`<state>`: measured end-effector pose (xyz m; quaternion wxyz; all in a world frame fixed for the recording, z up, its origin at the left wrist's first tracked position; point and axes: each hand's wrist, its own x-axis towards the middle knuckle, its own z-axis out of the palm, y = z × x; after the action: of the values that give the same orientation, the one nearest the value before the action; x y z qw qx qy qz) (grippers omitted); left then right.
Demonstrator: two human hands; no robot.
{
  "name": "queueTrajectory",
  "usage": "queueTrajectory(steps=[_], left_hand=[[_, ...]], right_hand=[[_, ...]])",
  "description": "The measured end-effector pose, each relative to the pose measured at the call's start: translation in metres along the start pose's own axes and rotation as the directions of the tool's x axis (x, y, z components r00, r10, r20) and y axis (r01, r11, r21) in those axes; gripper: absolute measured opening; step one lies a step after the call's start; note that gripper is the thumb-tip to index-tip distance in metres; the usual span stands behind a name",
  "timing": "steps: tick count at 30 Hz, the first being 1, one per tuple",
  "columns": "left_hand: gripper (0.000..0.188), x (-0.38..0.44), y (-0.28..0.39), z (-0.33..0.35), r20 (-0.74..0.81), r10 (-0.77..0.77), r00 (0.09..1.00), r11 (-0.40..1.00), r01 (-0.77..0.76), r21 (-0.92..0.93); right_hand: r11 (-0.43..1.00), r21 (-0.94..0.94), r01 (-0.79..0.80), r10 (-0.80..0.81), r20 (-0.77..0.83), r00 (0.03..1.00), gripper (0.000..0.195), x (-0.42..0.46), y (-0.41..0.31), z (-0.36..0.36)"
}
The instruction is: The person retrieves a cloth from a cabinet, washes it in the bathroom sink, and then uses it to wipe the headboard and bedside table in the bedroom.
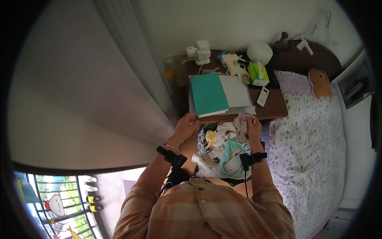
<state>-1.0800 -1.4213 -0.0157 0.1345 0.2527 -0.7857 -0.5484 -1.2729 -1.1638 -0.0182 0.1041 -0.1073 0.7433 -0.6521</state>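
Note:
My right hand (254, 128) grips a crumpled, greyish-pink cloth (241, 125) at the front edge of a dark brown wooden table (270, 112). My left hand (186, 125) is at the table's front left corner with its fingers curled; whether it grips the edge is hard to tell. Just beyond it, a teal-covered book (209, 94) lies on white sheets (237, 89). Below the table edge, in front of my body, is a pile of patterned white fabric (220, 149) with a mint-trimmed garment (228, 156) and a small yellow hat-shaped item (210, 136).
A white remote control (262, 96), a green tissue box (258, 74), a cream hair dryer (230, 62) and a white rounded object (259, 53) stand or lie on the table. The bed (307, 143) is to the right. A grey curtain (134, 59) hangs at the left.

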Motion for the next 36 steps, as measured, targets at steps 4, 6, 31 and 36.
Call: queueTrajectory(steps=[4, 6, 31, 36], left_hand=[[0.066, 0.066, 0.001, 0.024, -0.089, -0.056, 0.994, 0.958, 0.078, 0.275], [0.081, 0.087, 0.005, 0.033, -0.118, -0.047, 0.992, 0.943, 0.083, 0.323], [0.103, 0.126, -0.012, 0.024, -0.079, -0.113, 0.99, 0.886, 0.136, 0.444], [0.099, 0.127, -0.005, 0.02, -0.063, -0.134, 0.989, 0.881, 0.148, 0.449]], right_hand=[[0.999, 0.035, -0.014, 0.013, 0.026, 1.0, 0.036, 0.007, -0.004, 0.013], [1.0, 0.02, -0.024, 0.024, 0.0, 1.0, 0.036, 0.013, -0.011, 0.021], [0.342, -0.662, 0.667, -0.338, 0.576, 0.744, 0.041, 0.147, 0.009, 0.109], [0.387, -0.632, 0.672, -0.326, 0.588, 0.74, 0.037, 0.148, -0.007, 0.111]])
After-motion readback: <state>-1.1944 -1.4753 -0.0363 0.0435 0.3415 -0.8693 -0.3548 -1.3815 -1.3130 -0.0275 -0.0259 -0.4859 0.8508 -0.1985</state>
